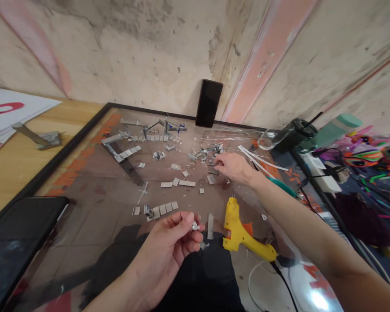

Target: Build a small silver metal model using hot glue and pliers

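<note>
Tabletop rim well from left hand

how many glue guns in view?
1: the yellow glue gun, on the tabletop, right of the left hand, which pinches a small shiny piece. No other shows.

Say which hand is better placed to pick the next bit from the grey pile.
Probably the right hand: it is at the edge of the grey pile. The left hand is farther off and occupied, pinching a small shiny piece.
</note>
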The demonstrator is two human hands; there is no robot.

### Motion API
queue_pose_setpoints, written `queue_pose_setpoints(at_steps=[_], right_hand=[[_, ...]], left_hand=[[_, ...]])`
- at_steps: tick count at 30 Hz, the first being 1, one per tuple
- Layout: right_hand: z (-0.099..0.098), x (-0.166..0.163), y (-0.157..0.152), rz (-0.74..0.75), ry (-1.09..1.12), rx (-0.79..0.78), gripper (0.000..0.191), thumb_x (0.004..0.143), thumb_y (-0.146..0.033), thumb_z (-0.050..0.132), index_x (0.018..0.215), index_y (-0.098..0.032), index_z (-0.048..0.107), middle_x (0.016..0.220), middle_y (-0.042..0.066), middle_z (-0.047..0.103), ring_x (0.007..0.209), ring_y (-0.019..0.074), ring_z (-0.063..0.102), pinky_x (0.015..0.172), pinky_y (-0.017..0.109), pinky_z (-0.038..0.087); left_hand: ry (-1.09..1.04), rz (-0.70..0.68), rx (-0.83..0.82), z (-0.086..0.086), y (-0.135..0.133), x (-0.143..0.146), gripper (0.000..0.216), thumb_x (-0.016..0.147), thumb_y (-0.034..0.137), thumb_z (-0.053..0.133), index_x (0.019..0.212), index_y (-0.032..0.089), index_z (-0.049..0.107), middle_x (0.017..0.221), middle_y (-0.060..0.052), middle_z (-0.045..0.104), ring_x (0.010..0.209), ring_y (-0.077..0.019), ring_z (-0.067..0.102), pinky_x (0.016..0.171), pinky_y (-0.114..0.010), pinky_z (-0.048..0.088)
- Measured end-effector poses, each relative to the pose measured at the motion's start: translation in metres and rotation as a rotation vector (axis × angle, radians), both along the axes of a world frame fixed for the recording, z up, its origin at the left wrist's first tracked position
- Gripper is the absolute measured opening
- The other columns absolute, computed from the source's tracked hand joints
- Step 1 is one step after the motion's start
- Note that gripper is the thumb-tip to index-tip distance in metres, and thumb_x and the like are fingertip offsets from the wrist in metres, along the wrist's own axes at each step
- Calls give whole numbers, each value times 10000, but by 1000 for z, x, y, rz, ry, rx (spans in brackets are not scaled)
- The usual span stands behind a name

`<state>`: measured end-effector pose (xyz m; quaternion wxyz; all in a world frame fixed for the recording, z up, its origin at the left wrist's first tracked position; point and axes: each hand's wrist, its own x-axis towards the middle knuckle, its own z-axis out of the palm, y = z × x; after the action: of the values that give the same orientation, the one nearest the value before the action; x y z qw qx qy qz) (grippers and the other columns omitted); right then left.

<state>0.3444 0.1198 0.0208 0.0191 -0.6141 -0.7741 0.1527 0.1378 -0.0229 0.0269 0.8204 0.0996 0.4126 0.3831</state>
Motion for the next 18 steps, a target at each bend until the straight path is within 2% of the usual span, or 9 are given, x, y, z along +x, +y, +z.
queue_pose_setpoints(at_steps=[2,4,7,13,16,18], right_hand=[[0,6,0,-28,91,-37,162,851,-280,547,893,-135,606,912,34,632,815,164,603,731,361,487],[3,13,0,-58,214,-95,148,836,-262,551,815,-128,611,726,0,628,655,135,600,616,296,493],[8,22,-4,-90,425,-213,167,820,-234,508,711,-139,591,535,-31,564,472,95,538,467,224,450],[19,19,-20,-69,732,-430,168,765,-309,521,721,-150,556,592,-9,583,454,74,512,435,210,441],[30,3,-38,-26,779,-524,156,737,-298,560,737,-144,587,588,-16,581,453,72,510,425,200,430],[38,-12,-55,37,764,-585,123,719,-243,600,760,-133,634,598,-15,595,486,76,529,464,200,443]], left_hand=[[14,0,-22,0,0,0,132,785,85,552,741,84,676,707,-66,661,596,-90,608,566,-168,515],[29,11,-43,0,0,0,155,786,56,530,755,79,680,755,-89,678,670,-121,636,623,-196,530],[29,17,-70,-1,1,1,177,797,67,511,747,76,680,778,-100,684,698,-141,644,641,-222,536],[14,-18,-102,0,4,1,243,858,172,451,842,63,667,822,-128,683,704,-146,643,658,-241,532],[-44,-37,-94,0,6,1,300,884,234,406,949,61,642,906,-151,679,773,-167,649,714,-270,530],[-88,-38,-100,0,6,1,318,891,259,393,933,65,641,924,-154,677,825,-186,649,751,-287,525]])
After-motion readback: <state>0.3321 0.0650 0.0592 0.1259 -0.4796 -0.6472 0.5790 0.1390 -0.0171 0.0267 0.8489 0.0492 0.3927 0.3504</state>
